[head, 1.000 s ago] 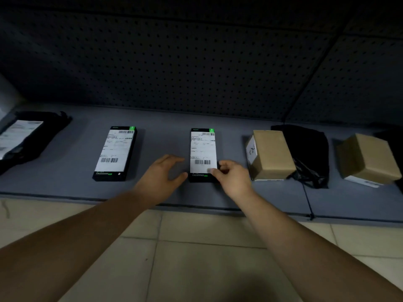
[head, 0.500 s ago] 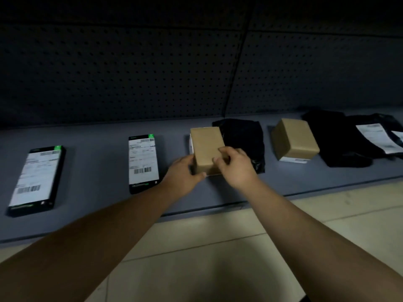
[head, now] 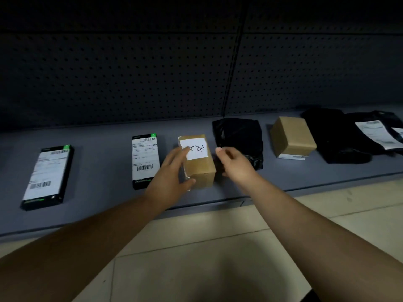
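- While the cardboard box (head: 201, 168) is sitting on the grey shelf (head: 98, 149), close to the front edge, both hands are flanking it.
- The left hand (head: 172, 173) is lying against the box's left side. Its fingers are stretched out straight and close together, with the fingertips reaching the edge of the white label (head: 197, 149) on the box's top. The thumb is resting by the lower front corner.
- The right hand (head: 234, 162) is hovering just beside the box's right side, with fingers loosely curled and gripping nothing. Whether it is touching the cardboard I cannot tell.
- The label is facing up and showing handwritten black marks.
- A flat black package (head: 145, 160) with a shipping sticker is lying just left of the left hand, and a second flat package (head: 46, 175) is lying well apart, further left.
- A black plastic bag (head: 239, 134) is lying behind the right hand, just right of the box.
- Another brown carton (head: 292, 136) is sitting further right, followed by more dark bags (head: 335, 136), one of them carrying a paper slip.
- A dark pegboard wall (head: 130, 73) is running behind the shelf, and pale floor tiles (head: 196, 247) are showing below it.
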Demonstrator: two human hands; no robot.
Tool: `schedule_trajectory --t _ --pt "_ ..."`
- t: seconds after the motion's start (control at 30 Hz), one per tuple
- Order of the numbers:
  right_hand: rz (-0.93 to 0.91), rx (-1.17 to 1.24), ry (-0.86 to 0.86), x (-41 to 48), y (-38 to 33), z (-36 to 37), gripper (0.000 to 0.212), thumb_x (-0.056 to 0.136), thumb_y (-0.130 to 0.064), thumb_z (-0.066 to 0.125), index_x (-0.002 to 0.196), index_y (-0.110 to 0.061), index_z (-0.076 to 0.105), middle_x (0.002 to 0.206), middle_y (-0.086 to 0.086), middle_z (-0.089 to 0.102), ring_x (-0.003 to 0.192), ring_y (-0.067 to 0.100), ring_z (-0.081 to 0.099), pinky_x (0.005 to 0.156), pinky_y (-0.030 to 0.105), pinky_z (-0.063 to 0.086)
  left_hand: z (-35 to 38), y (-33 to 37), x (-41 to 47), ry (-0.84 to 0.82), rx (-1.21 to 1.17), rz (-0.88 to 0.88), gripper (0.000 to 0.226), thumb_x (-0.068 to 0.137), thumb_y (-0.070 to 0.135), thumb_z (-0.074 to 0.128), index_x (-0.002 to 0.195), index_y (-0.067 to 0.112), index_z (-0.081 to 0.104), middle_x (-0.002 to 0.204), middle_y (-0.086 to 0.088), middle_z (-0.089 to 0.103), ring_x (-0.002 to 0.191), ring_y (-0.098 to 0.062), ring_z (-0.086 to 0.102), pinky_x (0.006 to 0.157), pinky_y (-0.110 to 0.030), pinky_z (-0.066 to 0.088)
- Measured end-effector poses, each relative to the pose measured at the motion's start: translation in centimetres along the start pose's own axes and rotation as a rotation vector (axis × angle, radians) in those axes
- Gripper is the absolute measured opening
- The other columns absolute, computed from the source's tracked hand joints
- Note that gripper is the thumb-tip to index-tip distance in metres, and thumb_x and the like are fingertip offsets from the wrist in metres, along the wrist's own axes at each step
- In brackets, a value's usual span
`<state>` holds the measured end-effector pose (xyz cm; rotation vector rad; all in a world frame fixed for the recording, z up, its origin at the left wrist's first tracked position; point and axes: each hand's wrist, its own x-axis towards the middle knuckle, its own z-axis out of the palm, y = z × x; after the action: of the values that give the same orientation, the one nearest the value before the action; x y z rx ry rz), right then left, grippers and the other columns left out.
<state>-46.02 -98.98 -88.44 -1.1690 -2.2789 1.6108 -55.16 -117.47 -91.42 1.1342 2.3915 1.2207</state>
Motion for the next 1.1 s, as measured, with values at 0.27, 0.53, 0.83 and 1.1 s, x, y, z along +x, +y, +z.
schedule_trajectory --t 0.27,0.53,0.83,1.1 --pt "-0.051 0.148 -0.135 -0.9 0.4 1.9 0.026 0.096 -0.028 0.061 0.121 -0.026 0.061 0.122 0.002 0.058 0.104 0.016 0.06 0.096 0.037 0.052 -0.4 0.6 0.6 0.076 -0.039 -0.08 0.063 0.082 0.025 0.075 0.139 0.02 0.05 0.134 -0.001 0.052 0.123 -0.016 0.045 0.106 -0.027 0.033" --pt "0.216 0.183 -0.081 -1.6 1.4 0.0 0.029 0.098 -0.048 0.05 0.109 -0.023 0.059 0.121 0.004 0.065 0.106 0.022 0.062 0.094 0.04 0.054 -1.2 0.1 1.0 -0.108 0.093 0.098 0.059 0.088 0.026 0.069 0.142 0.024 0.046 0.14 0.011 0.046 0.134 -0.01 0.037 0.114 -0.027 0.027" --pt "-0.362 -0.31 -0.128 -0.8 1.4 -0.2 0.048 0.081 -0.005 0.076 0.127 -0.009 0.064 0.136 0.005 0.052 0.128 0.016 0.048 0.1 0.004 0.025 -2.3 -1.4 3.0 -0.109 0.503 0.285 0.052 0.089 0.049 0.041 0.118 0.015 0.068 0.129 -0.007 0.059 0.125 -0.029 0.048 0.101 -0.049 0.042" --pt "-0.274 -0.5 -0.159 -2.2 0.1 -0.5 0.083 0.07 -0.05 0.082 0.142 -0.027 0.046 0.144 -0.005 0.033 0.137 0.013 0.027 0.111 0.024 0.024 -2.5 -1.7 4.0 -0.058 0.278 0.037 0.056 0.088 0.048 0.053 0.136 0.019 0.052 0.144 -0.004 0.043 0.132 -0.023 0.039 0.112 -0.04 0.032"
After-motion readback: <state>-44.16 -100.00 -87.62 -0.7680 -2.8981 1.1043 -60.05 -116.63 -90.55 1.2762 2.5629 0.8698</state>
